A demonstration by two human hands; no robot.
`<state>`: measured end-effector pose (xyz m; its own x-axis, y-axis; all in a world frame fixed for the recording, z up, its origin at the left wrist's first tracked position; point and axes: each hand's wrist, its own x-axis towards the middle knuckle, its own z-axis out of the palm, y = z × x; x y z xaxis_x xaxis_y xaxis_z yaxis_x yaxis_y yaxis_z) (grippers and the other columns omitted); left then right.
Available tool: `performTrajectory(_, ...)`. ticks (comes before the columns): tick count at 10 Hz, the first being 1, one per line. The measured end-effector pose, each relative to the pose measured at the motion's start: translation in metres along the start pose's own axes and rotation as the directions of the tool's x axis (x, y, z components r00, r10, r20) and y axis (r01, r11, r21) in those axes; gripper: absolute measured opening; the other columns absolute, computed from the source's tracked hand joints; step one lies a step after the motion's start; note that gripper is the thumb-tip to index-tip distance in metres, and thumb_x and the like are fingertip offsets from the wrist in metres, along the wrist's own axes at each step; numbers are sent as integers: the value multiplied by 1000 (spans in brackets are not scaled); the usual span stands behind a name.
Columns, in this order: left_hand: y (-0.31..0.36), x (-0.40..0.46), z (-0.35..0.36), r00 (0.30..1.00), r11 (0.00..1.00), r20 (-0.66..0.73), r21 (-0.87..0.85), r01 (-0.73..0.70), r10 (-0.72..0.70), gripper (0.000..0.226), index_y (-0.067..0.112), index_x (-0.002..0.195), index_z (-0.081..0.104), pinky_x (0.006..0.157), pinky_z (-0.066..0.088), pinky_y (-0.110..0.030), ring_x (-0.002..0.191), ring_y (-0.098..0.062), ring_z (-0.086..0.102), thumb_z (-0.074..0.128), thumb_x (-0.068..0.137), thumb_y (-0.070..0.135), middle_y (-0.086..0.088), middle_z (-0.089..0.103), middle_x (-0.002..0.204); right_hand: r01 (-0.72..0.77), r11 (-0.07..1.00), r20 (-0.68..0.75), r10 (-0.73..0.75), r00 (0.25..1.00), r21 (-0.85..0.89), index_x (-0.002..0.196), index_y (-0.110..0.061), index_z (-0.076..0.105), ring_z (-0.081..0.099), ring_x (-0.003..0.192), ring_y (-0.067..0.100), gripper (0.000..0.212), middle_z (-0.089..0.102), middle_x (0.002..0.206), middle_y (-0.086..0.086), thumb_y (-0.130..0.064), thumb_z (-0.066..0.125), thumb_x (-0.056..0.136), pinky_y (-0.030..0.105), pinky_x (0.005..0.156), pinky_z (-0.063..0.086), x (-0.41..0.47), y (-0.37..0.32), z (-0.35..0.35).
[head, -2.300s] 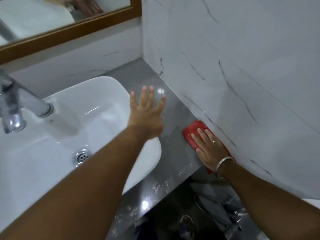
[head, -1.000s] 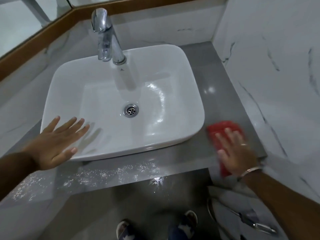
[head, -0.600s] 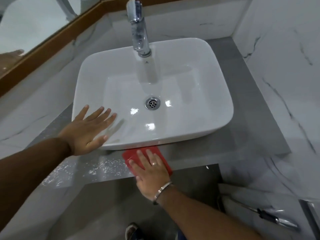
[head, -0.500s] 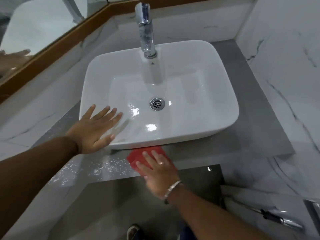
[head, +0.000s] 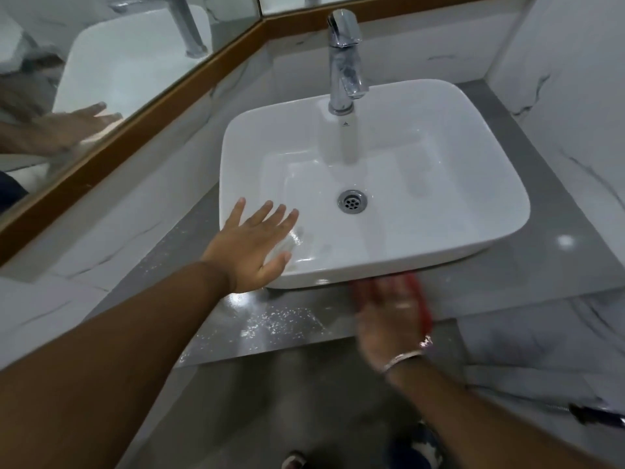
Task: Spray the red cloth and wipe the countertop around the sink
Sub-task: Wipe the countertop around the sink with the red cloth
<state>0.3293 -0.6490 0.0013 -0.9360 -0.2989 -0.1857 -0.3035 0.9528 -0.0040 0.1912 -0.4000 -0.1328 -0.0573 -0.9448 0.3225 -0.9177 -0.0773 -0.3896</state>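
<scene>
A person's right hand (head: 392,316), blurred in the frame, presses flat on a red cloth (head: 421,299) lying on the grey worktop (head: 541,265) just in front of the white basin (head: 422,258), toward its right front part. The fingers lie spread over the cloth rather than curled around it, and a metal bangle (head: 402,360) circles the wrist. The left hand (head: 250,252) rests open, fingers (head: 260,214) splayed, on the basin's front left corner, holding nothing. White specks (head: 280,319) and a wet sheen mark the worktop in front of the basin, left of the cloth. A chrome tap (head: 345,59) stands at the basin's back rim, above the round drain (head: 351,202). A wood-framed mirror (head: 101,62) to the basin's left reflects the left hand.
</scene>
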Motion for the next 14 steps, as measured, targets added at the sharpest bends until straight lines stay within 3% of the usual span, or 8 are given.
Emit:
performTrajectory(2, 4, -1, -5, 1000, 999, 23, 30, 13, -14, 83, 19, 162, 9, 122, -5, -56, 153, -27, 11, 0, 89, 58, -9, 21, 165, -28, 997, 407, 55, 912, -71, 139, -33, 54, 49, 135, 36, 57, 51, 149, 7, -37, 49, 82, 53, 107, 45, 38, -88, 22)
performTrajectory(3, 5, -2, -5, 1000, 999, 23, 34, 8, -9, 83, 18, 161, 10, 122, -3, -57, 153, -28, 12, 0, 89, 58, -9, 22, 165, 54, 984, 310, 0, 951, -168, 136, -33, 57, 54, 129, 34, 62, 58, 141, 6, -28, 52, 74, 51, 108, 45, 7, -14, -19)
performTrajectory(4, 1, 1, 1, 1000, 999, 8, 42, 6, -6, 82, 18, 161, 11, 122, -1, -58, 153, -28, 13, 1, 91, 59, -8, 21, 165, -326, 825, 163, 440, 883, -461, 153, -31, 33, 49, 128, 49, 71, 46, 148, 15, -41, 40, 83, 62, 106, 41, -74, 120, -96)
performTrajectory(6, -2, 4, 4, 1000, 1000, 11, 22, 7, -8, 79, 20, 161, 15, 122, -1, -59, 153, -29, 15, 5, 93, 59, -7, 22, 165, -829, 380, -73, 893, 445, -410, 145, -8, 49, 30, 143, 46, 74, 43, 151, 26, -40, 29, 82, 56, 121, 14, -60, 139, -129)
performTrajectory(8, 1, 2, -2, 999, 1000, 50, 4, -2, 2, 76, 17, 160, 20, 121, 1, -60, 151, -31, 19, 12, 94, 53, -11, 28, 162, -219, 947, 376, 296, 878, -233, 144, -29, 48, 40, 138, 42, 71, 45, 153, 11, -37, 60, 74, 57, 114, 31, 22, -53, -5)
performTrajectory(10, 2, 2, -4, 998, 1000, 58, -8, 0, 1, 74, 15, 159, 26, 121, 4, -60, 150, -34, 21, 18, 94, 51, -15, 31, 160, 72, 995, 506, -27, 862, -69, 132, -32, 60, 53, 129, 34, 59, 57, 144, 6, -37, 65, 73, 47, 101, 51, 4, 13, -30)
performTrajectory(12, -3, 3, 1, 998, 1000, 63, 11, 11, -12, 75, 16, 159, 24, 121, 3, -60, 151, -33, 19, 19, 93, 52, -13, 29, 162, -353, 862, 298, 467, 832, -364, 148, -18, 45, 37, 135, 51, 73, 40, 154, 18, -65, 29, 93, 64, 98, 47, -84, 202, -156)
performTrajectory(14, -8, 0, 8, 999, 1000, -34, 2, -2, 3, 73, 18, 159, 25, 120, 7, -62, 151, -32, 20, 22, 93, 50, -10, 31, 161, -702, 516, 80, 829, 553, -490, 141, -3, 53, 36, 128, 63, 80, 40, 146, 39, -54, 26, 86, 66, 109, 32, -75, 162, -128)
